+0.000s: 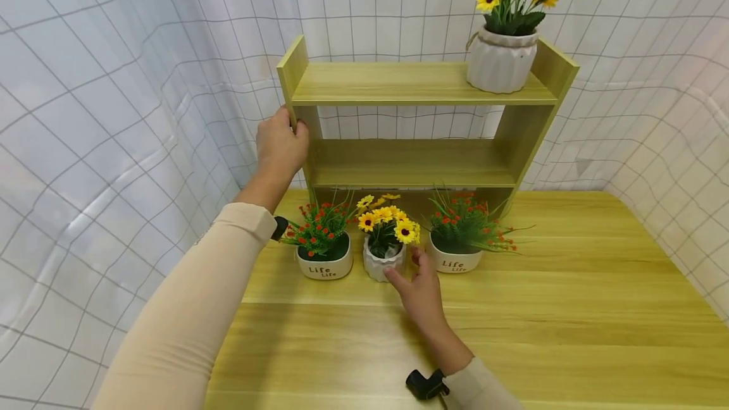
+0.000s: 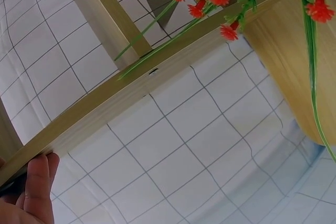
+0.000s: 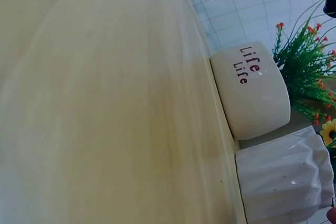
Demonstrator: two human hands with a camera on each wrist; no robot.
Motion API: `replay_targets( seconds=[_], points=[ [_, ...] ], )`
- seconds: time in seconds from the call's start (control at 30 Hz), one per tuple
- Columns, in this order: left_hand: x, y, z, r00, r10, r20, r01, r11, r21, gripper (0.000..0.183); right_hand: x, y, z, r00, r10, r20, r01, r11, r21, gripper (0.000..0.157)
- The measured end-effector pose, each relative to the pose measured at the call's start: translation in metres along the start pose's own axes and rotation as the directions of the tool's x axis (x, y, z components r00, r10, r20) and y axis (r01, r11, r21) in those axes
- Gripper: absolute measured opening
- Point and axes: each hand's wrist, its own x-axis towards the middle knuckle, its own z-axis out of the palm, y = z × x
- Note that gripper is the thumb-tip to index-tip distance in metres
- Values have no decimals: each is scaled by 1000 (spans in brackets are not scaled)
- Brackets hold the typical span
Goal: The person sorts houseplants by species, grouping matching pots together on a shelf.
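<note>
My left hand (image 1: 281,144) grips the left side panel of a light wooden shelf (image 1: 412,163); fingers (image 2: 39,179) show behind the panel's edge in the left wrist view. A small white fluted pot (image 1: 378,264) with yellow flowers (image 1: 387,217) stands on the table before the shelf. Beside its right wall is my right hand (image 1: 423,293), thumb overlapping the pot's front and fingers spread at its right side. In the right wrist view the fluted pot (image 3: 283,182) stands upright on the table, with only a fingertip (image 3: 332,214) visible by its rim.
Oval "Life" planters with red flowers flank the pot, one on the left (image 1: 324,264) and one on the right (image 1: 455,258). A larger white pot (image 1: 501,62) of yellow flowers sits on the top shelf's right end. Gridded white curtain (image 1: 102,112) surrounds the wooden table (image 1: 569,309).
</note>
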Motion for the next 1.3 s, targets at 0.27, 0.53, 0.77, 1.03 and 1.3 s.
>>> replay_targets(
  seconds=[0.27,0.53,0.77,1.03,1.3],
  points=[
    [1,0,2,1000,12,-11,-12,1000,-9,25,3,4,9,999,-28,-16,27,998,-56,75],
    [1,0,1,1000,21,-18,-22,1000,-9,25,8,4,16,998,-46,-33,45,998,-34,79],
    [1,-1,1,1000,17,0,-17,1000,-4,26,10,9,25,997,-11,-73,13,999,30,82],
    [-1,-1,1,1000,8,8,-8,1000,-4,25,10,9,39,988,9,-153,9,993,116,88],
    [-2,-2,0,1000,8,9,-8,1000,-2,26,12,8,46,982,34,-185,-9,991,133,89]
  ],
)
